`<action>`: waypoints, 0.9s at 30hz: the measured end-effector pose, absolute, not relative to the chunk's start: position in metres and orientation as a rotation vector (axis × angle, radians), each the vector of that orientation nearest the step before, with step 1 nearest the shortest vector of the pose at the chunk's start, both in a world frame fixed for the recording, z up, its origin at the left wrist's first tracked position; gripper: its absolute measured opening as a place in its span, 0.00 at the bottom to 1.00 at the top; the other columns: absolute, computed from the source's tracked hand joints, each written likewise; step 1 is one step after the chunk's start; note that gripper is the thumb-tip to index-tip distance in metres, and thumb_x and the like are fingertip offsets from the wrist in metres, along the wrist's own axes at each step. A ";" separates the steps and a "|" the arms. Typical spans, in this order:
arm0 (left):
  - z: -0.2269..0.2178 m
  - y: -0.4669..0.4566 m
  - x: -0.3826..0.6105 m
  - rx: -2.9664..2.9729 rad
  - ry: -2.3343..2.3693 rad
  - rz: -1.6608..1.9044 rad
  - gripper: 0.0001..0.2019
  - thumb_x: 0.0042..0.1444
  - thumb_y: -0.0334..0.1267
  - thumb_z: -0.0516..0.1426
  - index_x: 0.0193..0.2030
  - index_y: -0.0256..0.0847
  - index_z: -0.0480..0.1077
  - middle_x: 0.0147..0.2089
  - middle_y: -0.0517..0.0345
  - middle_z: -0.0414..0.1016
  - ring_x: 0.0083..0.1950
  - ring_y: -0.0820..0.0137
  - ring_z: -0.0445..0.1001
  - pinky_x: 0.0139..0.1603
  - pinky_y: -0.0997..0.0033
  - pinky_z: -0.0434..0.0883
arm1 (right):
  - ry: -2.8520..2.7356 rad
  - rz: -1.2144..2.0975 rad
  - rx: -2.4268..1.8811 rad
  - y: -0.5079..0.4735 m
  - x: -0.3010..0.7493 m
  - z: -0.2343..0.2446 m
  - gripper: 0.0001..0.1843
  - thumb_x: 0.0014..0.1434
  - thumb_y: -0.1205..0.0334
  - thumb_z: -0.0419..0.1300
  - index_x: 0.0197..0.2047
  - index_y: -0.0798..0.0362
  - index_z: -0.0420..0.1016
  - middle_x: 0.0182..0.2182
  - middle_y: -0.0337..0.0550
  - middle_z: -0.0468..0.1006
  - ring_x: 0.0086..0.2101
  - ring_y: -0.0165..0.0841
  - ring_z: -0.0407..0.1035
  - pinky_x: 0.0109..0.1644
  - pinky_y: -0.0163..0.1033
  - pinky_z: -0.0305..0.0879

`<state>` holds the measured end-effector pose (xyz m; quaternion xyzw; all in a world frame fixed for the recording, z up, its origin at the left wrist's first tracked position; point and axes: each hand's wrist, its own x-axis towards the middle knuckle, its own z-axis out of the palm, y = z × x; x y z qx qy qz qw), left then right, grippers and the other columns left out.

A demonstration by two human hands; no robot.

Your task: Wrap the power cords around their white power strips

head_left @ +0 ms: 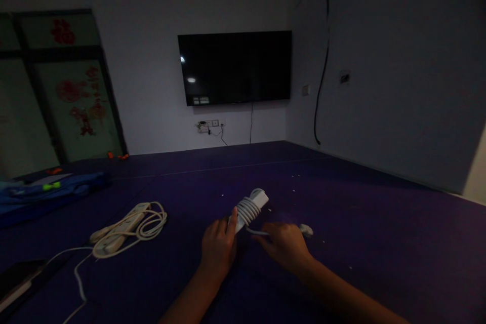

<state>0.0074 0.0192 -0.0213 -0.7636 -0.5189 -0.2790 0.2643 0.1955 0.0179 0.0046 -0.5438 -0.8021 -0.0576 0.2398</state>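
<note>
Head view: a dim room is seen, with a wide purple surface (341, 223) under both hands.
Power strip: a white power strip (253, 203) lies on the purple surface just ahead of the hands, its cord (246, 211) wound in several turns around the body.
Left hand: the left hand (218, 245) is curled around the near end of the strip, with the thumb laid along its side; the fingers are closed on it, not spread.
Right hand: the right hand (284, 245) is placed just right of the strip, with the fingers drawn together on the free run of cord leading from the coils. How tightly the cord is pinched cannot be told, since the fingertips are hidden by the back of the hand.
Plug: a pale plug end (306, 230) is seen just beyond the right hand, resting on the surface.
Step in hand: the cord appears to be handled around the strip body, judging from the coils and the loose tail.
Doing it well: the body should be kept steady by the left hand while the tail is kept lightly taut by the right, so that turns are laid side by side and none are crossed.
Nearby: a second power strip (121, 228) with a loose cream cord is lying well to the left; a dark television (235, 67) is mounted on the far wall.
</note>
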 end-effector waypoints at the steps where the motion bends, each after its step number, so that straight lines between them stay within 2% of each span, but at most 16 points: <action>1: -0.020 0.019 0.009 -2.072 -1.404 -0.724 0.31 0.55 0.27 0.49 0.66 0.43 0.50 0.40 0.52 0.72 0.39 0.65 0.69 0.39 0.66 0.68 | -2.222 -0.185 -1.448 0.019 0.196 0.002 0.13 0.58 0.55 0.54 0.30 0.52 0.76 0.28 0.46 0.80 0.28 0.37 0.73 0.28 0.35 0.55; 9: -0.012 0.017 0.011 -2.224 -1.361 -0.529 0.29 0.54 0.23 0.49 0.63 0.45 0.56 0.40 0.54 0.71 0.41 0.66 0.68 0.40 0.67 0.66 | -2.347 -0.545 -1.015 0.026 0.205 -0.007 0.16 0.63 0.58 0.49 0.29 0.55 0.73 0.24 0.46 0.77 0.25 0.34 0.71 0.29 0.35 0.56; 15: -0.005 0.015 0.004 -2.364 -1.295 -0.442 0.30 0.54 0.23 0.48 0.64 0.46 0.53 0.42 0.54 0.71 0.40 0.66 0.68 0.39 0.66 0.66 | -2.316 -0.740 -0.769 0.024 0.208 -0.001 0.19 0.64 0.56 0.47 0.29 0.54 0.72 0.23 0.45 0.74 0.24 0.31 0.67 0.28 0.35 0.55; 22: 0.006 0.009 -0.002 -2.605 -1.105 -0.423 0.31 0.50 0.27 0.52 0.63 0.46 0.53 0.42 0.53 0.72 0.41 0.66 0.69 0.40 0.66 0.66 | -2.352 -0.573 -0.716 0.019 0.222 0.014 0.25 0.57 0.40 0.51 0.31 0.54 0.73 0.25 0.46 0.74 0.26 0.32 0.67 0.28 0.36 0.56; 27: 0.009 0.006 -0.001 -2.675 -1.088 -0.463 0.35 0.47 0.30 0.54 0.63 0.46 0.52 0.40 0.54 0.73 0.38 0.66 0.69 0.39 0.65 0.66 | -2.374 -0.467 -0.733 0.014 0.226 0.025 0.26 0.53 0.37 0.54 0.31 0.54 0.74 0.23 0.45 0.74 0.24 0.31 0.67 0.27 0.36 0.56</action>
